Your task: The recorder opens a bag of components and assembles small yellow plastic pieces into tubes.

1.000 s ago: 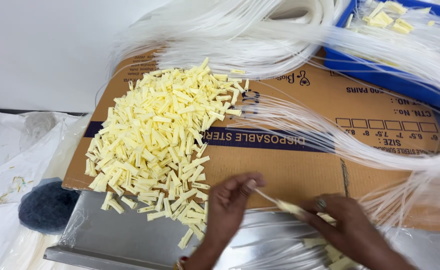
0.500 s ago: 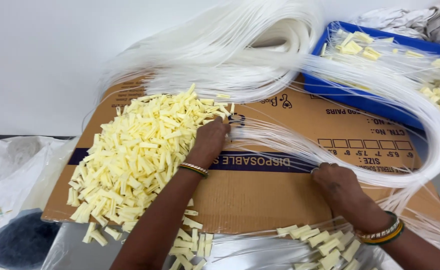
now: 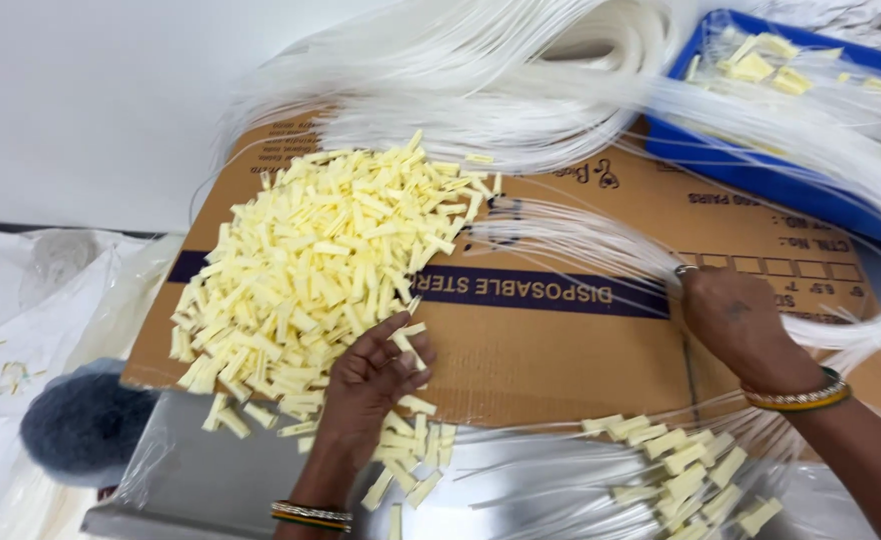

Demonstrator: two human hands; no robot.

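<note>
Fingers [image 3: 401, 345] of my left hand [image 3: 366, 385] curl narrowly at the lower edge of the yellow pile, pinching one small pale yellow piece [image 3: 408, 338] between thumb and fingertips; I see the hand just below centre of the frame, its wrist with bangles at the bottom edge.

Starting at far left, I see a dark blue-grey fuzzy bundle [image 3: 86, 425] at lower left, lying on crumpled white plastic sheeting [image 3: 21, 300]. Right of it, a flattened brown cardboard box [image 3: 561, 350] with a dark blue stripe fills the middle. On its left half sits the heap of pale yellow pieces [image 3: 311, 260], spilling off the near edge onto a shiny metal surface [image 3: 231, 480] at the bottom.

Across the top, a thick bundle of thin white tubes [image 3: 481, 70] loops from upper centre toward the right and sweeps down the right side. My right hand [image 3: 736, 325], at centre right, lies palm down on the cardboard, fingers closed over a thin sheaf of those tubes, pressing them flat. Below it, at lower right, more tubes tipped with yellow pieces [image 3: 676, 455] fan out over the metal. At upper right sits a blue tray [image 3: 761, 170] holding more yellow pieces among tubes.
</note>
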